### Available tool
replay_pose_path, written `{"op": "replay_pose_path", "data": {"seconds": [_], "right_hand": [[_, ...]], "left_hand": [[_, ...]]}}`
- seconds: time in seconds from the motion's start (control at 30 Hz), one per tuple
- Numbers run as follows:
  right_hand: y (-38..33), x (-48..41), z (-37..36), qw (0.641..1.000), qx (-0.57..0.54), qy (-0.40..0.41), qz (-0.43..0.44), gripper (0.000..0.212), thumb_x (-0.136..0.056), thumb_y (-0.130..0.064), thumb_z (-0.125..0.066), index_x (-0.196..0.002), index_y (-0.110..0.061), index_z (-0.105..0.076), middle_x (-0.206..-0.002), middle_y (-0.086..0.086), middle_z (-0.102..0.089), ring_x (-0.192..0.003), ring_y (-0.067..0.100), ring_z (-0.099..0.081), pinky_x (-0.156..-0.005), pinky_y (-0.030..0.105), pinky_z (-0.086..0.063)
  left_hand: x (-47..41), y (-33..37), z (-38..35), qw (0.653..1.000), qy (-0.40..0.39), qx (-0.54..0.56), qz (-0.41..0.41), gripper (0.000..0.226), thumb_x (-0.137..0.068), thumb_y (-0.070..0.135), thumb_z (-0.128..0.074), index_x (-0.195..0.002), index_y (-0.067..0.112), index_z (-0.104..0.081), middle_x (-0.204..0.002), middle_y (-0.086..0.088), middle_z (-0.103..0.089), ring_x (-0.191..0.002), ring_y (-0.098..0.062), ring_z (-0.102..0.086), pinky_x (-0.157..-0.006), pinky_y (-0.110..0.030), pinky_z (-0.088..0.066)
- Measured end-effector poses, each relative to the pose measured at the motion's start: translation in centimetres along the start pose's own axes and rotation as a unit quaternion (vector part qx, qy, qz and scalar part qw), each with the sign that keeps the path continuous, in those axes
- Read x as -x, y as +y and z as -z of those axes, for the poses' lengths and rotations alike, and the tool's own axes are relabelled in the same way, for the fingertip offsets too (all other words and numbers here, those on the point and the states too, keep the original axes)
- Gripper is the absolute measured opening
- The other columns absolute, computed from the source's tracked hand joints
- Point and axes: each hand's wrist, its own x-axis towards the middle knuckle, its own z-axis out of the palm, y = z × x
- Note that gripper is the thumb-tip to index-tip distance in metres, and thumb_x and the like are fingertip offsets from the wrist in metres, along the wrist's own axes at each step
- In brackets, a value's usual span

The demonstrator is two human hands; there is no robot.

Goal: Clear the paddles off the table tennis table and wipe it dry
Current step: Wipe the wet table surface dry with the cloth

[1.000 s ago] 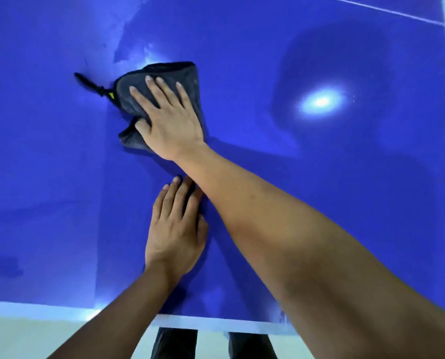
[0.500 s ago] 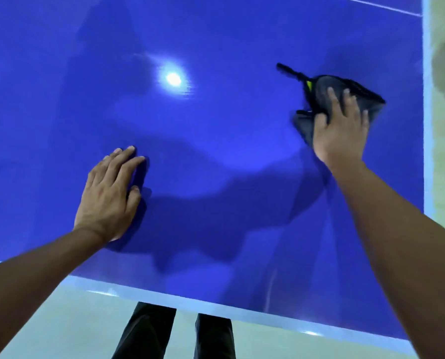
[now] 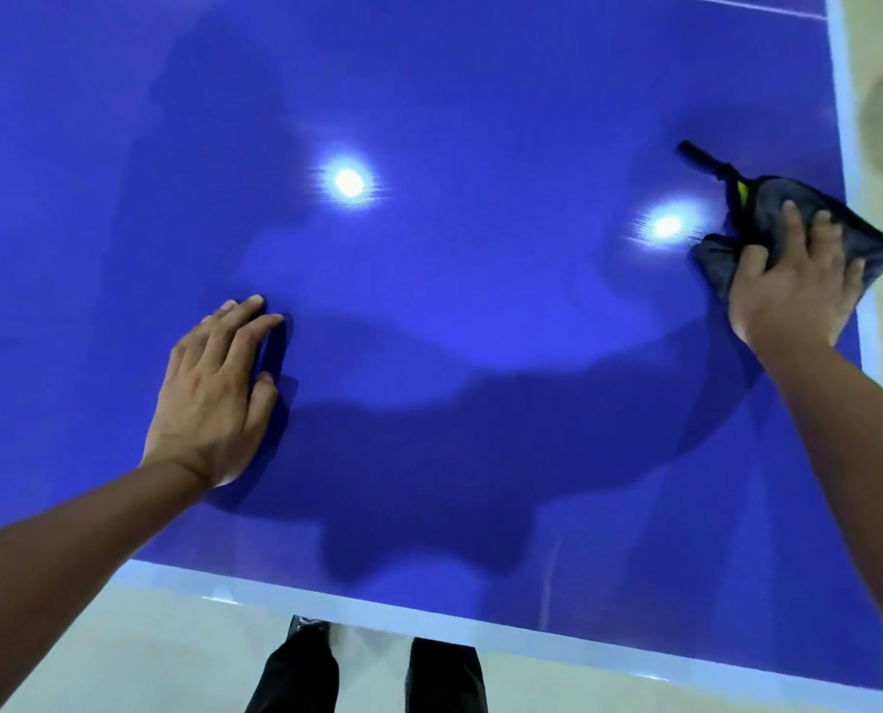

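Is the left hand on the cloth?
No, the left hand rests flat on the bare blue table; the cloth is under the right hand.

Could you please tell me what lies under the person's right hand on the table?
Under the right hand: a dark grey cloth with a black strap, pressed on the blue table near its right edge. The cloth beneath the palm is hidden.
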Motion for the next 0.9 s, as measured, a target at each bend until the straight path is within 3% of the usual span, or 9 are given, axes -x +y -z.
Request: {"op": "replay_pose_path", "data": {"seconds": [0.13, 0.27, 0.5, 0.73, 0.9], "right_hand": [[-0.7, 1.3, -0.1, 1.000, -0.012, -0.018, 0.001, 0.069, -0.095, -0.044, -0.021, -0.162, -0.027, -0.020, -0.169, 0.012, -0.013, -0.156, 0.027, -0.011, -0.127, 0.051, -0.002], [-4.6, 6.6, -0.7, 0.998, -0.014, -0.011, 0.054, 0.070, -0.094, -0.043, -0.025, -0.161, -0.024, -0.024, -0.168, 0.015, -0.018, -0.155, 0.031, -0.015, -0.126, 0.052, -0.005], [-20.5, 15.5, -4.0, 0.984, -0.001, -0.008, 0.178, 0.072, -0.092, -0.046, -0.023, -0.161, -0.024, -0.028, -0.167, 0.013, -0.023, -0.155, 0.030, -0.019, -0.126, 0.050, -0.009], [-41.1, 26.9, -7.2, 0.937, 0.000, -0.032, 0.348, 0.069, -0.093, -0.047, -0.033, -0.160, -0.029, -0.029, -0.168, 0.006, -0.024, -0.155, 0.022, -0.019, -0.126, 0.046, -0.007], [-45.6, 29.8, -7.3, 0.919, -0.003, -0.082, 0.385, 0.063, -0.101, -0.045, -0.031, -0.162, -0.032, -0.021, -0.170, 0.002, -0.014, -0.157, 0.018, -0.009, -0.127, 0.046, -0.001]], "left_hand": [[0.0, -0.2, 0.0, 1.000, 0.015, 0.012, -0.006, 0.056, -0.091, 0.024, -0.038, -0.145, 0.012, -0.048, -0.158, -0.007, -0.039, -0.148, -0.032, -0.032, -0.120, -0.050, -0.026], [0.3, -0.6, -0.1, 0.999, 0.031, 0.026, -0.014, 0.054, -0.092, 0.023, -0.040, -0.143, 0.011, -0.049, -0.157, -0.009, -0.040, -0.148, -0.031, -0.032, -0.121, -0.048, -0.025], [3.4, -1.5, 0.6, 0.997, 0.055, 0.052, -0.006, 0.043, -0.096, 0.019, -0.044, -0.136, 0.008, -0.054, -0.148, -0.014, -0.047, -0.136, -0.038, -0.044, -0.111, -0.050, -0.035], [13.2, -5.8, 1.9, 0.999, 0.031, 0.025, -0.002, 0.052, -0.094, 0.023, -0.041, -0.142, 0.005, -0.053, -0.153, -0.017, -0.044, -0.143, -0.038, -0.040, -0.117, -0.053, -0.032], [13.3, -5.3, 2.2, 0.999, 0.017, 0.031, 0.008, 0.047, -0.095, 0.023, -0.044, -0.139, 0.007, -0.054, -0.151, -0.017, -0.046, -0.141, -0.037, -0.040, -0.117, -0.052, -0.032]]}}
